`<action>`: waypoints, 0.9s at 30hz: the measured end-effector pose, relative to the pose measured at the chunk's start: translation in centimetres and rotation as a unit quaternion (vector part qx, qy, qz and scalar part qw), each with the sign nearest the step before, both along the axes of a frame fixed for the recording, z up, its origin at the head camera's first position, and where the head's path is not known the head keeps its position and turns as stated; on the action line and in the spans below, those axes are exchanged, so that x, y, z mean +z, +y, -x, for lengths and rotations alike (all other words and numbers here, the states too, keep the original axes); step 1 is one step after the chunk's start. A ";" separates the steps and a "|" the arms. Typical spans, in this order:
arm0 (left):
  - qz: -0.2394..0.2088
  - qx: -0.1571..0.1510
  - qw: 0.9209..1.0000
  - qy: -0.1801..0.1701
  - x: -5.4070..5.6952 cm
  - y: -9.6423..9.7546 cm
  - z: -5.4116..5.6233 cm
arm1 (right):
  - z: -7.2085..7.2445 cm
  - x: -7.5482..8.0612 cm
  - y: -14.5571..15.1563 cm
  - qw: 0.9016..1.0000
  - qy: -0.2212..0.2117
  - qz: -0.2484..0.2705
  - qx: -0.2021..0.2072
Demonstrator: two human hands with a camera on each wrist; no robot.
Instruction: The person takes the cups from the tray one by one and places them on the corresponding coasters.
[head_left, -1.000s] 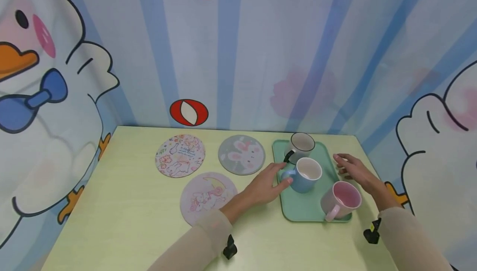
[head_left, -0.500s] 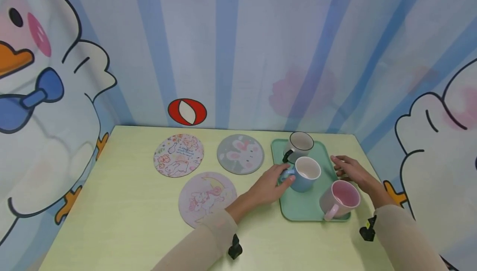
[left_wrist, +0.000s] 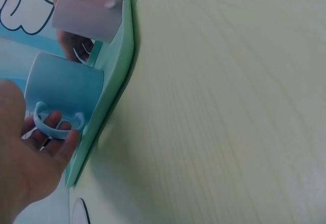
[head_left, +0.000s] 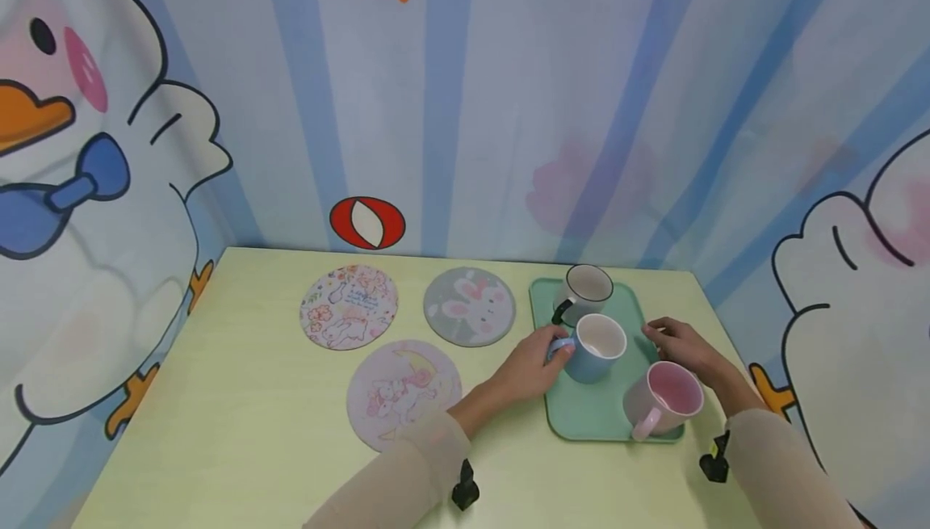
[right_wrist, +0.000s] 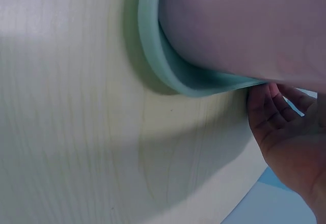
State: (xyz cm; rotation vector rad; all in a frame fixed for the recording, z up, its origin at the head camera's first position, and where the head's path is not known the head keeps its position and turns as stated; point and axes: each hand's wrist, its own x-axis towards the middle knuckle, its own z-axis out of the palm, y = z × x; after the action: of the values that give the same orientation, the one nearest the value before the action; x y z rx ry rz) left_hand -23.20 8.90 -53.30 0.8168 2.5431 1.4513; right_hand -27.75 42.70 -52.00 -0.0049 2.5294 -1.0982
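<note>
Around you hangs a large backdrop with pale and mid-blue stripes, printed with a white duck on the left and orange lettering at the top. In front of you is a pale yellow, wood-grained table. On its right-hand part lies a mint-green rectangular tray with rounded corners and a low rim. Your beige sleeves come in from the near edge.

Left of the tray lie three flat round mats: a lilac one with a moon design nearest you, a grey one with a white rabbit beyond it, and a white one with a pink floral print farther left. Your left hand grasps the handle of a glossy light-blue mug with a white inside, thumb and fingers about the loop. Your right hand is at the tray's right rim, fingers bent; you cannot tell from these views whether it grips the rim.

The pink mug with a deeper pink inside stands in the tray's near right corner, handle towards you. The light-blue mug is upright over the tray's left half; the rim hides whether its base touches. Just beyond it, at the far end, is a white mug with a dark rim and black handle. Smallest are the black devices at your cuffs.
</note>
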 end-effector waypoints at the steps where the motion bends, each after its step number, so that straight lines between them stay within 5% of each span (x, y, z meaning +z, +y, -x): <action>1: -0.001 0.001 1.000 -0.005 -0.1 0.1 0.1 | 0.0 -0.2 0.1 1.000 0.006 -0.001 0.001; 9: -0.002 -0.004 1.000 -0.025 -0.5 0.3 0.7 | 0.1 -0.9 0.6 0.999 0.049 -0.009 0.015; 27: 0.020 -0.010 0.999 -0.050 -0.8 0.8 1.4 | 0.1 -1.7 0.9 0.997 0.068 0.011 0.020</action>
State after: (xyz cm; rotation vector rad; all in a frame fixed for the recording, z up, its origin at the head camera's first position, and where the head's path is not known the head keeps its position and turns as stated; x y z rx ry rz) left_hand -24.58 9.66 -54.11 0.7413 2.4759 1.3939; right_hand -27.81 43.64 -53.68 -0.1403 2.6233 -1.1469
